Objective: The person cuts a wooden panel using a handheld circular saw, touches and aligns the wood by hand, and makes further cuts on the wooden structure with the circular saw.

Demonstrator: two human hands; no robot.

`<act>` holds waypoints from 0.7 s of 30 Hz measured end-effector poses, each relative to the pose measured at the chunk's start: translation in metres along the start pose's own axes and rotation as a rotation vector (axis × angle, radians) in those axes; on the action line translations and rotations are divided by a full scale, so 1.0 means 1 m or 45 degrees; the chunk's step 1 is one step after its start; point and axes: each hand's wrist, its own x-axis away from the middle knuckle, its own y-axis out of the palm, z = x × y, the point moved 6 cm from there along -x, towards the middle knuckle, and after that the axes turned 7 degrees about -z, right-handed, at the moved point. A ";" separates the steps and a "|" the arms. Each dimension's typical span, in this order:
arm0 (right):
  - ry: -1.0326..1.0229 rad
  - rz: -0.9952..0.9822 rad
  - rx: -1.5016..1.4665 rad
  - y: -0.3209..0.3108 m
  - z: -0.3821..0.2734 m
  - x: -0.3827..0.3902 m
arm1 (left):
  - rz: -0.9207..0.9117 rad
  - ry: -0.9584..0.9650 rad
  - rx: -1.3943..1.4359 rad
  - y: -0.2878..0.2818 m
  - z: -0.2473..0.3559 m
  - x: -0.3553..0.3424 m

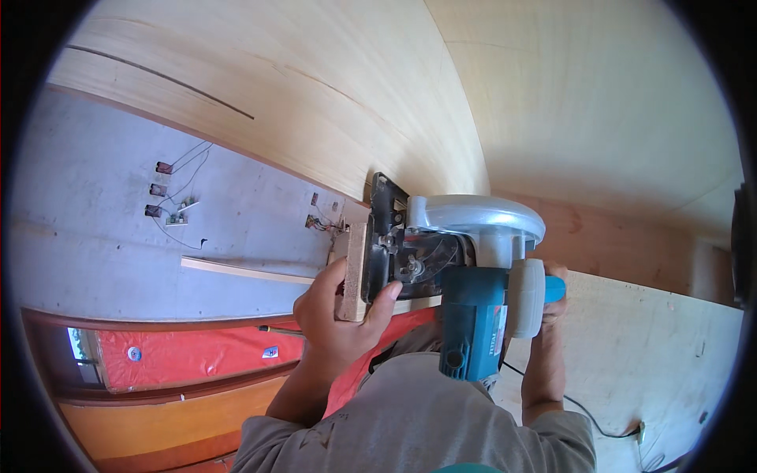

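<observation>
A circular saw (473,315) with a teal motor body, silver blade guard and black base plate is in front of my chest. My right hand (556,299) is closed around its rear handle, partly hidden by the saw body. My left hand (339,327) pinches a short wooden block (356,268) between thumb and fingers. The block lies against the edge of the base plate (382,236), whose front end meets a large plywood sheet (315,94). Where the blade is, I cannot tell.
A dark narrow slot (162,79) runs through the plywood at the upper left. Beyond is a grey wall (95,197) with open socket boxes (158,190) and loose wires. A wood strip (244,270), a red-covered panel (205,353) and a black cable (587,410) are also around me.
</observation>
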 end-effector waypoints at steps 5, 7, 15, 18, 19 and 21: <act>-0.124 -0.181 0.278 0.020 -0.031 -0.007 | -0.029 -0.134 0.552 0.010 -0.022 0.005; -0.132 -0.265 0.336 0.021 -0.039 -0.007 | -0.062 -0.153 0.683 0.012 -0.026 0.007; -0.105 -0.275 0.564 0.020 -0.081 0.001 | -0.228 -0.293 0.643 0.033 -0.022 0.006; -0.125 -0.244 0.585 0.013 -0.081 -0.001 | -0.231 -0.227 0.642 0.041 -0.015 -0.001; -0.099 -0.243 0.537 0.009 -0.075 -0.002 | -0.236 -0.232 0.605 0.042 -0.018 -0.001; -0.055 -0.241 0.459 0.003 -0.057 0.001 | -0.245 -0.231 0.561 0.044 -0.025 0.001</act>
